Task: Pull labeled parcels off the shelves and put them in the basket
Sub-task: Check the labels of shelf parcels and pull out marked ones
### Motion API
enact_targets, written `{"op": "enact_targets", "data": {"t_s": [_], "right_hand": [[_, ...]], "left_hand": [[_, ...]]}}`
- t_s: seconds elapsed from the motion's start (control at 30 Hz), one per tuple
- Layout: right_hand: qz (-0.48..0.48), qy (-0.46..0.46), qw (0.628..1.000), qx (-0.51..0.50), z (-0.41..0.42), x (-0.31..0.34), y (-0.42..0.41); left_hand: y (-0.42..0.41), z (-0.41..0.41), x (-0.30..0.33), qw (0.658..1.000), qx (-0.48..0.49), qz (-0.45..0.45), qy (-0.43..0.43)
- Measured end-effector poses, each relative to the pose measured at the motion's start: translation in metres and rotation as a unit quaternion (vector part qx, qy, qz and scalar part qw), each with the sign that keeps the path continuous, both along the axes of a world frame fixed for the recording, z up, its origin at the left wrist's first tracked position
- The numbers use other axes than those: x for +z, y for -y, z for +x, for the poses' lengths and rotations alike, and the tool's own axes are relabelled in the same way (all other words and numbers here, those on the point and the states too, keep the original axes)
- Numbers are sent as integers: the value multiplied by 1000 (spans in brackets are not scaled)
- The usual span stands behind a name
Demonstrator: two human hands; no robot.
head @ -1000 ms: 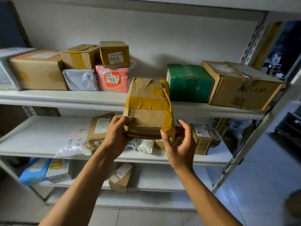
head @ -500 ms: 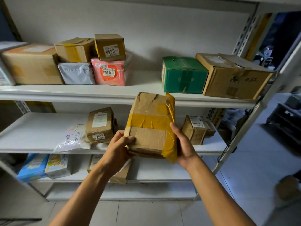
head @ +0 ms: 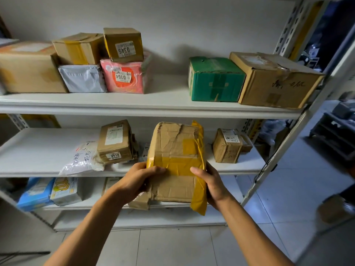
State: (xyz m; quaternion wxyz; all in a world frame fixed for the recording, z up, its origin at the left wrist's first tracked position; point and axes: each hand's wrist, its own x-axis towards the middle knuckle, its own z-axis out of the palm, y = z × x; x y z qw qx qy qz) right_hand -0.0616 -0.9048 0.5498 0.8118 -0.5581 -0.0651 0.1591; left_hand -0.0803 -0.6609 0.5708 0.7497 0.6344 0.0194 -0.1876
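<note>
A crumpled cardboard parcel (head: 175,162) banded with yellow tape was held upright in front of the shelves (head: 146,110), the left hand (head: 137,182) gripping its lower left edge and the right hand (head: 213,182) curled round its lower right edge. Readable labels behind showed 0346 on a small brown box (head: 124,45), 0164 on a pink parcel (head: 124,77) and 0410 on a flat brown box (head: 115,143).

- White wall (head: 172,22) behind the shelving.
- Pale tiled floor (head: 172,248) below, grout lines visible.
- Perforated metal upright (head: 288,22) at the unit's right edge.
- Dark rack (head: 336,135) at far right, contents indistinct.
</note>
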Motion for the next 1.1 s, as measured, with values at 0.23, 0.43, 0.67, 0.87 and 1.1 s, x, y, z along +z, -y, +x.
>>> {"op": "enact_targets", "data": {"t_s": [0.23,0.43,0.67,0.87,1.1], "right_hand": [[-22,-128,986,101,-9,-30,15],[271,-198,905,261,-24,-52,33],[236,-167,949,122,-18,-47,31],[128,-130,983,4,-21,-55,27],[96,-70,992,48,-25,-47,20]], "left_hand": [[-1,-11,-9,983,-2,79,164],[-3,-15,0,859,-30,329,391],[-6,-4,14,642,-83,497,579],[-14,-6,-26,818,32,437,374],[-7,-10,-45,976,90,162,118]]}}
